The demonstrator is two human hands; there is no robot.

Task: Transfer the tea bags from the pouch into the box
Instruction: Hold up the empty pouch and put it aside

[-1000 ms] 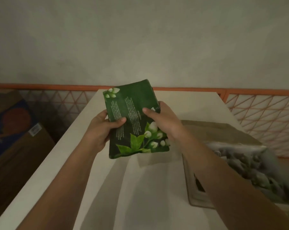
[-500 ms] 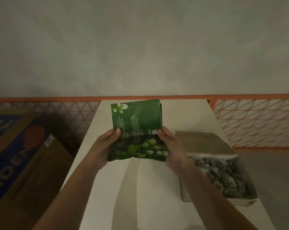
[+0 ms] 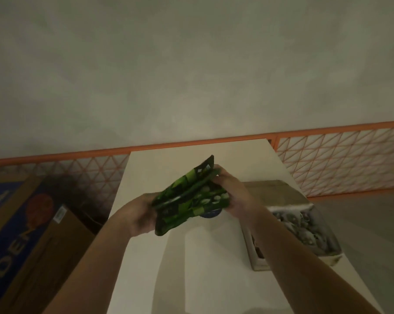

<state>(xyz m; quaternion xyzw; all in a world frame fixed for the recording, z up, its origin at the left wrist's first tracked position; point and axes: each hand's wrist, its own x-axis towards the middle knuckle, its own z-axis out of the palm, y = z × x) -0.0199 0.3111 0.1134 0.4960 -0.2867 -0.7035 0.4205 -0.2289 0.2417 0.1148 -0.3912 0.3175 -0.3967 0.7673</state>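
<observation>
A long white table (image 3: 214, 257) runs away from me to an orange mesh fence (image 3: 341, 159) below a plain grey wall (image 3: 191, 75). Off the table's left edge stands a big brown carton (image 3: 32, 241) with blue print. Against the table's right edge sits my open cardboard box (image 3: 270, 261), its flap folded back toward the far end, with a heap of tea bags (image 3: 304, 230) inside. Above the middle of the table, to the left of the box and clear of the surface, I hold the green pouch (image 3: 189, 198), crumpled and folded over, blurred. My left hand (image 3: 141, 214) grips its near left end; my right hand (image 3: 232, 196) curls round its far right end, fingers wrapped over the fold.
</observation>
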